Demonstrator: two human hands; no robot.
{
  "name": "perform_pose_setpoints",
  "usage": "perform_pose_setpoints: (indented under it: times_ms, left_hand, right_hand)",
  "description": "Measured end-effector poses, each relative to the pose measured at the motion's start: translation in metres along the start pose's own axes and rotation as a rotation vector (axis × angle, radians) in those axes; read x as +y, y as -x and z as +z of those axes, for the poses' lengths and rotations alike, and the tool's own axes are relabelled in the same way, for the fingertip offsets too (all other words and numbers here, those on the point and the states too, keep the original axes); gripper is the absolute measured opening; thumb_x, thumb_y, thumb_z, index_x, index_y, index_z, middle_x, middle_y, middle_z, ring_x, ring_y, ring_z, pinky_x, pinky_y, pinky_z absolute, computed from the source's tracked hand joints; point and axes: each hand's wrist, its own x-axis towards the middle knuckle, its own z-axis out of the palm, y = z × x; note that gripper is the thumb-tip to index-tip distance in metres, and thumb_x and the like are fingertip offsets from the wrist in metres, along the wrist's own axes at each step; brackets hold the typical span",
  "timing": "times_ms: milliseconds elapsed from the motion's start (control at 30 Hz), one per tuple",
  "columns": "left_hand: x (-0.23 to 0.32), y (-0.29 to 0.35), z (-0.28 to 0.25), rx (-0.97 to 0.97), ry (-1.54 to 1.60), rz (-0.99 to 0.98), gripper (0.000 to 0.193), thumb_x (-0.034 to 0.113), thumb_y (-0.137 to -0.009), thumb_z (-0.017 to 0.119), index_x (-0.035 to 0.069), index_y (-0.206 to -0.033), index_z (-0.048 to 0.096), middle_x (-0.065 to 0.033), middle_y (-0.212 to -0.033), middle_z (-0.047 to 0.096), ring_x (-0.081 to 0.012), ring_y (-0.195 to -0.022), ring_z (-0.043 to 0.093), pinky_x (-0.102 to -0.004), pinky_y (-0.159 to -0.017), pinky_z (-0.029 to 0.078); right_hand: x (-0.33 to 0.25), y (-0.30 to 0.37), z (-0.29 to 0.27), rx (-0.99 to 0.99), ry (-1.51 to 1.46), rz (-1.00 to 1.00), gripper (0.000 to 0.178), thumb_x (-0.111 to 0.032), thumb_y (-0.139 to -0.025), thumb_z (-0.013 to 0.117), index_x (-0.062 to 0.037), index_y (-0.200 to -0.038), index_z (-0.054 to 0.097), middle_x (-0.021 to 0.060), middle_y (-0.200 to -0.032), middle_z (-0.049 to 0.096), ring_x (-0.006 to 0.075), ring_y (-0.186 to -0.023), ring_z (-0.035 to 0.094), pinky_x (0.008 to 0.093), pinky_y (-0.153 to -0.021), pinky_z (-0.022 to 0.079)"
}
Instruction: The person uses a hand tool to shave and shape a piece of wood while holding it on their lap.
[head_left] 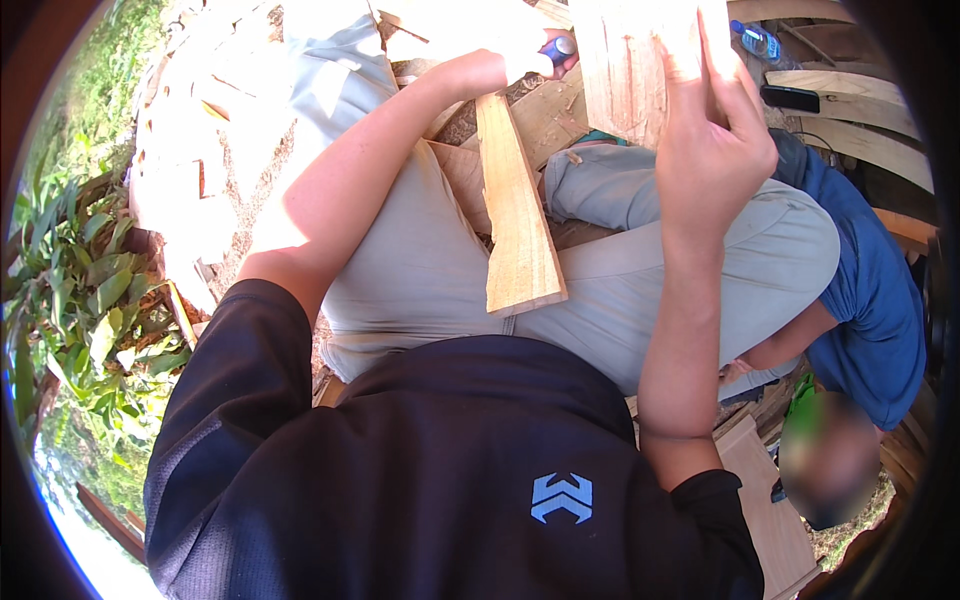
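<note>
My right hand (pixel 715 155) is raised at the upper right, its fingers closed on the edge of a pale rough piece of wood (pixel 622 85). The wood stands upright and runs past the top of the view. To its left, my left hand (pixel 545 55) is closed around something with a rounded dark blue end (pixel 563 46), perhaps a handle. Glare and the frame's edge hide the rest of it, so its kind is unclear. Below the hands, a long tapered wooden board (pixel 522 215) lies between my legs, its wide end towards me.
A person in a blue shirt (pixel 868 270) crouches at the right, one hand (pixel 735 370) near my knee. Several planks (pixel 850 90), a plastic bottle (pixel 762 45) and a black phone-like object (pixel 790 98) are at the upper right. Leafy plants (pixel 95 285) grow at the left.
</note>
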Motion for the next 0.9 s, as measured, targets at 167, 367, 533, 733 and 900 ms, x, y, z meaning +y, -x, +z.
perform_pose_setpoints:
  times_ms: [167,367,533,733,900]
  left_hand:
    - [0.001,0.000,0.005,0.028,0.014,-0.067,0.028,0.015,-0.090,0.056,0.002,-0.114,0.063,-0.0057,-0.096,0.066,-0.0141,-0.090,0.063,-0.0308,-0.093,0.050]
    - [-0.018,0.004,0.016,0.097,0.036,-0.016,0.026,0.014,-0.090,0.057,0.001,-0.111,0.064,-0.0061,-0.097,0.066,-0.0171,-0.093,0.063,-0.0317,-0.096,0.049]
    - [-0.006,-0.005,0.017,0.034,-0.070,-0.123,0.027,0.015,-0.088,0.059,0.001,-0.109,0.068,-0.0078,-0.100,0.071,-0.0191,-0.101,0.065,-0.0325,-0.099,0.048]
    - [-0.003,0.004,0.014,0.049,-0.041,-0.150,0.027,0.013,-0.086,0.061,0.001,-0.109,0.069,-0.0080,-0.102,0.072,-0.0185,-0.103,0.065,-0.0320,-0.099,0.048]
    - [0.000,0.005,0.007,0.080,-0.046,-0.205,0.028,0.012,-0.084,0.063,0.001,-0.109,0.070,-0.0082,-0.105,0.072,-0.0180,-0.104,0.065,-0.0316,-0.099,0.048]
  right_hand:
    - [0.003,0.000,-0.003,-0.046,0.029,-0.014,0.020,0.001,-0.093,0.072,0.0058,-0.112,0.074,-0.0002,-0.088,0.068,0.0026,-0.073,0.053,0.0196,-0.062,0.041]
    - [-0.003,0.005,0.007,-0.027,0.004,-0.029,0.021,0.002,-0.092,0.072,0.0051,-0.112,0.075,0.0036,-0.097,0.074,0.0073,-0.080,0.065,0.0236,-0.071,0.051]
    - [-0.011,0.005,0.012,-0.076,0.300,-0.144,0.019,-0.006,-0.087,0.077,0.0005,-0.106,0.078,0.0074,-0.105,0.077,0.0161,-0.085,0.073,0.0294,-0.075,0.056]
    - [-0.012,0.004,0.020,0.068,0.140,-0.216,0.015,-0.013,-0.087,0.077,-0.0047,-0.099,0.080,0.0090,-0.099,0.075,0.0233,-0.081,0.073,0.0320,-0.072,0.056]
    - [-0.016,0.003,0.025,-0.016,0.229,-0.042,0.021,-0.022,-0.086,0.079,-0.0090,-0.102,0.079,0.0138,-0.097,0.073,0.0326,-0.083,0.072,0.0397,-0.070,0.056]
